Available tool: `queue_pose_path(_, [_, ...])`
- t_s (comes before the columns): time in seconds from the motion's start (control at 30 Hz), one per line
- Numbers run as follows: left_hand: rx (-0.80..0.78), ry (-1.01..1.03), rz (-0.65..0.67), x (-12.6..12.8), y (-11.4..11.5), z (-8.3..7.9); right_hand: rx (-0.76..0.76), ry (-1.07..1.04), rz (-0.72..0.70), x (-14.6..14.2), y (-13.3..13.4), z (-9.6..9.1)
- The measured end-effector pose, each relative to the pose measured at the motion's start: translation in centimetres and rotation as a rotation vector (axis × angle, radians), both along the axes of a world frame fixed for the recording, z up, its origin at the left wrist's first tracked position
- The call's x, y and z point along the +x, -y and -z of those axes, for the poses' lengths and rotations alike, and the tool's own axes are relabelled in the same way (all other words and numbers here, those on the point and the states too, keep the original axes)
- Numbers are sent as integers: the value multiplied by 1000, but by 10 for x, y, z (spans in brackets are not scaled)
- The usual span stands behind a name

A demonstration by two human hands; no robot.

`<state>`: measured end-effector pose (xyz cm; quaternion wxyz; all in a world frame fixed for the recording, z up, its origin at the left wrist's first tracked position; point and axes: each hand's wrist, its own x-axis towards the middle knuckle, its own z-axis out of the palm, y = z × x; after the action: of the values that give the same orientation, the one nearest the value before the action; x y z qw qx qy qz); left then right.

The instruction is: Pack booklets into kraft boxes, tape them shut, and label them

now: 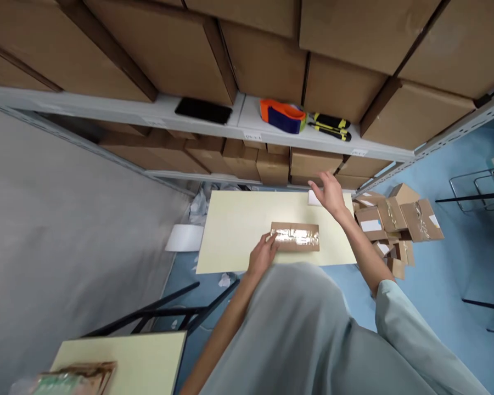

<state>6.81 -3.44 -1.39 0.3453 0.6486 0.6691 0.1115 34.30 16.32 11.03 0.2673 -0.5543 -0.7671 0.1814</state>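
Note:
A small brown cardboard box (pixel 296 245) lies flat on the pale yellow table (pixel 239 214), with shiny clear tape running along its top. My left hand (pixel 264 253) holds the box by its left end, fingers bent over the edge. Above the right part of the table my right hand (pixel 329 193) is raised, open, with thumb and fingers apart and nothing in it. Just beyond that hand a white piece (pixel 313 198), perhaps paper, lies at the table's far edge, partly hidden by the hand.
A shelf (pixel 230 123) of large cartons rises ahead, bearing a black phone (pixel 203 110), an orange and blue tape dispenser (pixel 283 116) and yellow-black cutters (pixel 331 126). Taped boxes (pixel 391 216) pile on the floor at right. A second table (pixel 148 356) stands at lower left.

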Motion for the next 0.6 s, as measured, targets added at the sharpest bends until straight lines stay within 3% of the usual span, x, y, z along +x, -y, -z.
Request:
queue_pose_path(0.13, [-63,33,-24,-3,0,-2,147,27,-89,-34,-83,-50])
queue_pose_path(0.27, [-75,54,-61,-2,-1,-3,187,147,-137,-66,-167,-72])
queue_pose_path(0.37, [-62,60,-88,1,0,-3,113,228,-177,-87,-216,-72])
queue_pose_path(0.43, [-50,62,-103,4,1,-3,33,283,-170,-100,-236,-67])
queue_pose_path(0.6, [-38,60,-139,10,3,0,-8,350,-99,-117,-243,-47])
